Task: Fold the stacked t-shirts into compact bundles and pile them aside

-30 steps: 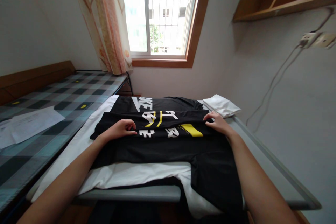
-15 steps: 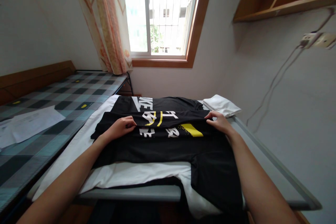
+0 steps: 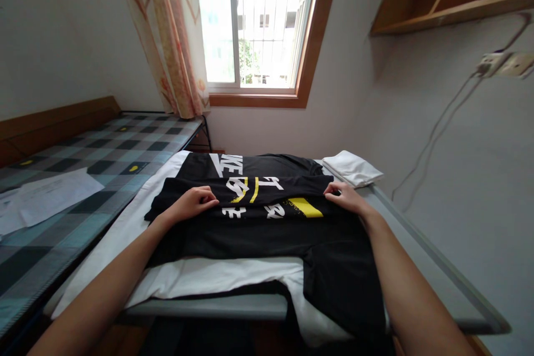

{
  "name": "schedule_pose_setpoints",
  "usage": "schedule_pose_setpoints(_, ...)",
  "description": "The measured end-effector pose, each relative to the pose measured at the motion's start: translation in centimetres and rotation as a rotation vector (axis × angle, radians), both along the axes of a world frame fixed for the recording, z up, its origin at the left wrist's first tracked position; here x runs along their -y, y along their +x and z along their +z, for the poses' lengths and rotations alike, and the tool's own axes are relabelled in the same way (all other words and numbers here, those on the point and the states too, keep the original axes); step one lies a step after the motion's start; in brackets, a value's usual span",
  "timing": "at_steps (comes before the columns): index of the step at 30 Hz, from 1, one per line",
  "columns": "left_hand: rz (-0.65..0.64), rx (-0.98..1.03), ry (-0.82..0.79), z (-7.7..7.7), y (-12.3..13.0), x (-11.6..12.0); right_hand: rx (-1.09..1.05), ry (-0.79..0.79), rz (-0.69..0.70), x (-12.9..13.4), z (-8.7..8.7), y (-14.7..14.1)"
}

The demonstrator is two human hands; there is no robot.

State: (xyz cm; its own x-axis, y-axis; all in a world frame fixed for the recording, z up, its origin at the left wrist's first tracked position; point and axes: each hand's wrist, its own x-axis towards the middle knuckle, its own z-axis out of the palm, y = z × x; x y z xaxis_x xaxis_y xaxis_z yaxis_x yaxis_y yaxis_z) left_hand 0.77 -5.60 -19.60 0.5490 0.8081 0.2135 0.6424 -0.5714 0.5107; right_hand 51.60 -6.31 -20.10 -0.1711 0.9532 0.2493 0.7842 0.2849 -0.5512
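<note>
Well, reading the clock from the black shirt's (image 3: 258, 239) middle, we have the grey bench (image 3: 212, 307) edge nearest us at six, then white fabric (image 3: 208, 278) lying under that shirt. Our left hand (image 3: 192, 202) at nine pinches a shirt fold; our right hand (image 3: 348, 198) at three pinches it too. Beyond, at two, we see a folded white cloth (image 3: 352, 168); farthest, at twelve, the window (image 3: 271, 28).

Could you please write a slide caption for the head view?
Left hand and right hand pinch a black printed shirt over white fabric.
</note>
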Motion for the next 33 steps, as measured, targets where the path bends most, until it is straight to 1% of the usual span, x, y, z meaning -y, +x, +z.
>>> schedule_pose_setpoints(1,0.039,0.011,0.042,-0.2,0.0,-0.1,0.012,0.032,-0.025,0.0,0.0,-0.1)
schedule_pose_setpoints(3,0.124,0.023,0.14,-0.7,0.0,-0.5,0.023,0.15,-0.106,0.0,0.1,-0.2)
schedule_pose_setpoints(5,0.191,-0.021,0.2,-1.4,-0.2,-1.1,0.025,0.269,-0.179,-0.2,0.2,-0.4)
schedule_pose_setpoints(8,0.252,-0.161,0.165,-2.6,-0.5,-1.8,0.067,0.339,-0.228,-0.6,0.8,-1.4)
schedule_pose_setpoints(11,0.268,-0.263,0.094,-3.4,-0.7,-2.1,0.145,0.309,-0.211,-1.4,2.0,-3.7)
schedule_pose_setpoints(13,0.26,-0.307,0.064,-3.4,-0.7,-2.1,0.175,0.275,-0.137,-1.9,2.7,-6.1)
schedule_pose_setpoints(15,0.252,-0.348,0.045,-3.2,-0.6,-2.0,0.204,0.26,-0.039,-2.2,2.9,-8.9)
schedule_pose_setpoints(17,0.255,-0.387,0.038,-3.0,-0.5,-1.9,0.267,0.22,0.037,-2.2,2.4,-11.8)
schedule_pose_setpoints(19,0.28,-0.418,0.027,-2.8,-0.6,-1.9,0.361,0.133,0.074,-2.0,1.2,-14.2)
schedule_pose_setpoints(22,0.377,-0.448,-0.014,-2.7,-1.2,-2.2,0.507,0.008,0.114,-1.6,-0.8,-16.3)
schedule_pose_setpoints(24,0.474,-0.459,-0.038,-2.8,-2.1,-2.7,0.552,-0.047,0.099,-1.6,-1.6,-16.5)
schedule_pose_setpoints(26,0.576,-0.467,-0.041,-2.9,-3.0,-3.2,0.565,-0.099,0.061,-1.7,-1.8,-15.9)
schedule_pose_setpoints(29,0.711,-0.474,-0.063,-3.1,-4.3,-3.8,0.577,-0.185,-0.009,-2.1,-1.5,-14.0)
schedule_pose_setpoints(31,0.781,-0.477,-0.077,-3.1,-4.9,-4.0,0.586,-0.227,-0.075,-2.3,-1.2,-12.5)
schedule_pose_setpoints(33,0.836,-0.49,-0.058,-3.0,-5.4,-4.0,0.589,-0.262,-0.153,-2.5,-1.1,-11.0)
